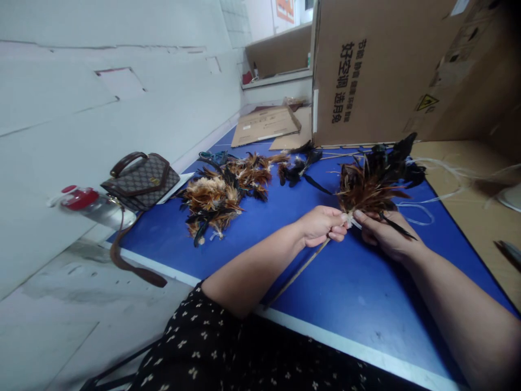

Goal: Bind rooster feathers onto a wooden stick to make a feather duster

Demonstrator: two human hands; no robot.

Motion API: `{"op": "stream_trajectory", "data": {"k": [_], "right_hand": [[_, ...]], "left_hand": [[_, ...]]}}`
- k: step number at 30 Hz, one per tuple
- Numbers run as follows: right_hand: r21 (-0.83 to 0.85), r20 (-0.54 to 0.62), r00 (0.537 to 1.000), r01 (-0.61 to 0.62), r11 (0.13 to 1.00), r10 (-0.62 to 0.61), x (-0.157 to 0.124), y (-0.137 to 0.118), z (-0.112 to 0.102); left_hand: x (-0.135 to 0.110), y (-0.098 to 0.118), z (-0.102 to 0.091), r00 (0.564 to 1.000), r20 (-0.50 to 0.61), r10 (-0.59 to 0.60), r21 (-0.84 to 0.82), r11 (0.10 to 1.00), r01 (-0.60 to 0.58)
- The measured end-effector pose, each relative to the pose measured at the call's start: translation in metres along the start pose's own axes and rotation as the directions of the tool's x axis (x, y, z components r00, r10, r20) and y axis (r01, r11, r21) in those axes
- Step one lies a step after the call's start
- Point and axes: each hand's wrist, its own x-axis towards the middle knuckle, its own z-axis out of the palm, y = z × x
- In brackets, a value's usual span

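Both hands meet at the pale base of a bundle of brown and black feathers (pixel 366 182), whose tips fan away from me. My left hand (pixel 325 225) pinches that base between thumb and fingers, and a thin stick (pixel 299 273) runs from below it toward the table's front edge. Beside it, my right hand (pixel 385 233) is closed on the feathers from the right, its thumb pressed at the base and its other fingers partly hidden under the bundle. White string (pixel 423 217) lies behind the right hand. Left of the hands is a pile of loose feathers (pixel 215 195).
The blue table (pixel 244 255) has a pale edge. A handbag (pixel 142 179) and a red-capped bottle (pixel 93 203) stand at the left. Flat cardboard (pixel 264 125) lies at the back, beside a tall cardboard box (pixel 378 81). Black feathers (pixel 299 165) lie midway.
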Motion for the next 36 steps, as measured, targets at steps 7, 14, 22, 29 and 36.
{"op": "stream_trajectory", "data": {"k": [7, 14, 22, 29, 36], "right_hand": [[0.024, 0.105, 0.993, 0.044, 0.999, -0.047, 0.0, 0.011, -0.006], [-0.25, 0.129, 0.974, 0.216, 0.944, -0.188, 0.006, 0.011, -0.019], [-0.331, 0.188, 0.963, 0.248, 0.91, -0.193, 0.003, 0.004, -0.027], [-0.297, 0.193, 0.959, 0.26, 0.919, -0.208, 0.008, 0.012, -0.032], [-0.273, 0.121, 0.983, 0.169, 0.947, -0.141, 0.002, 0.011, -0.022]], "left_hand": [[-0.005, 0.007, 0.0, 0.995, 0.019, -0.096, 0.015, 0.995, 0.096], [-0.003, 0.005, -0.001, 0.986, 0.003, -0.166, 0.027, 0.986, 0.166], [-0.007, 0.008, 0.004, 0.983, -0.002, -0.183, 0.009, 0.983, 0.183], [-0.007, 0.009, 0.005, 0.985, 0.0, -0.175, -0.036, 0.984, 0.175], [-0.003, 0.005, 0.009, 0.993, -0.11, -0.053, -0.085, 0.995, 0.044]]}}
